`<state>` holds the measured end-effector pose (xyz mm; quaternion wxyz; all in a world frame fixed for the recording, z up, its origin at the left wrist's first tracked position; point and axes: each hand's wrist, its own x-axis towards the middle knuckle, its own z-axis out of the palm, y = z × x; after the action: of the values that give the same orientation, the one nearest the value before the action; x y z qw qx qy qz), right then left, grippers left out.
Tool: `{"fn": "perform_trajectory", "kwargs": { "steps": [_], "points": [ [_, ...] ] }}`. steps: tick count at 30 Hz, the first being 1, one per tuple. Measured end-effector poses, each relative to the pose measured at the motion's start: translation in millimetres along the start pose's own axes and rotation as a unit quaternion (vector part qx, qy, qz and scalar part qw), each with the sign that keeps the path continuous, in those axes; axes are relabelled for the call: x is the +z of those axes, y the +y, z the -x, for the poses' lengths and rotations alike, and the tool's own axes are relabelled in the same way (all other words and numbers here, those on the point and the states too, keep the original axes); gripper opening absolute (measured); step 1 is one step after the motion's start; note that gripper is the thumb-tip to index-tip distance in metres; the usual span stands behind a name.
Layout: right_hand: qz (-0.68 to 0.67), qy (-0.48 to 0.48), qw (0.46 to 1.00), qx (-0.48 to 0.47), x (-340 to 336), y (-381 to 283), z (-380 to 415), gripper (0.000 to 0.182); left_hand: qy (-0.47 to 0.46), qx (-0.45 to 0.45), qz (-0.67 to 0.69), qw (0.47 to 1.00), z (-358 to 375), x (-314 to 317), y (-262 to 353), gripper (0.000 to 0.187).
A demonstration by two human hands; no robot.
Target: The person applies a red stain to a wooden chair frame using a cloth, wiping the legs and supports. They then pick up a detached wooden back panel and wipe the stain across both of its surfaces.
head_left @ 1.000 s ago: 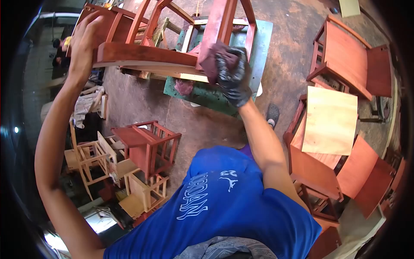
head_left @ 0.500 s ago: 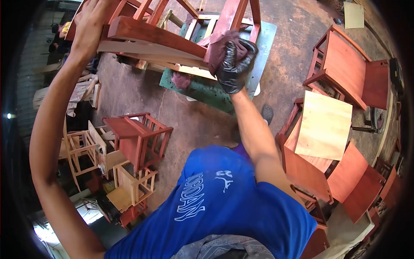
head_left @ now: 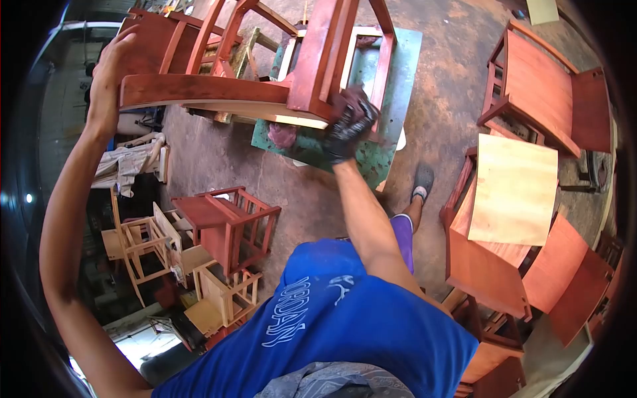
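A reddish-brown stained wooden chair (head_left: 199,88) stands tilted ahead of me, with pale unstained wood along its underside. At the upper left my bare left hand (head_left: 109,83) is closed on the end of the chair by a broad panel; its fingertips are partly hidden. My right hand (head_left: 346,132), in a black glove, is closed around a dark maroon rag (head_left: 350,103). The rag is at the lower end of a chair leg (head_left: 312,73). Under the chair, a second crumpled rag (head_left: 283,134) lies on a spotted green board (head_left: 388,146).
Stained chairs (head_left: 541,86) and a pale wooden panel (head_left: 514,189) are stacked at right. To the left stand a red chair (head_left: 225,222) and bare wooden chair frames (head_left: 142,242). My shod foot (head_left: 423,180) is on the concrete floor (head_left: 451,86).
The chair has shifted and turned, its near end swinging left and down with my left hand. My right hand with the rag is lower on the leg. The view has shifted slightly.
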<state>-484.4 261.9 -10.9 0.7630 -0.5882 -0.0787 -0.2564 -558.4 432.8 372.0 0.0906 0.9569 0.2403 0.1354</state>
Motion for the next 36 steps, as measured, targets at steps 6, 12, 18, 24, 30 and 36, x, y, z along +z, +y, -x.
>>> {"fn": "perform_trajectory", "kwargs": {
  "steps": [6,12,18,24,30,36],
  "points": [
    [0.064,0.044,0.994,-0.082,17.3,-26.9,8.5,0.027,-0.021,-0.054,0.094,0.994,0.9,-0.5,-4.5,0.059],
    [0.393,-0.006,0.893,0.22,-66.2,120.1,105.6,0.027,-0.022,-0.042,0.086,0.995,-0.6,0.3,-1.7,0.06],
    [0.613,-0.326,0.698,0.175,-150.1,188.0,142.8,0.027,-0.04,0.05,-0.002,0.998,-4.1,-12.6,-30.3,0.056],
    [0.585,-0.481,0.584,0.291,-115.2,228.7,149.6,0.048,-0.097,0.195,-0.096,0.971,-8.1,-26.9,-43.9,0.065],
    [0.071,0.236,0.865,0.436,-64.7,300.7,243.8,0.035,-0.128,0.236,-0.102,0.958,-12.4,-35.0,-52.5,0.093],
    [0.104,0.07,0.897,0.423,-64.6,84.8,125.5,0.013,-0.12,0.225,-0.084,0.963,-6.9,-31.4,-48.8,0.091]
  ]
}}
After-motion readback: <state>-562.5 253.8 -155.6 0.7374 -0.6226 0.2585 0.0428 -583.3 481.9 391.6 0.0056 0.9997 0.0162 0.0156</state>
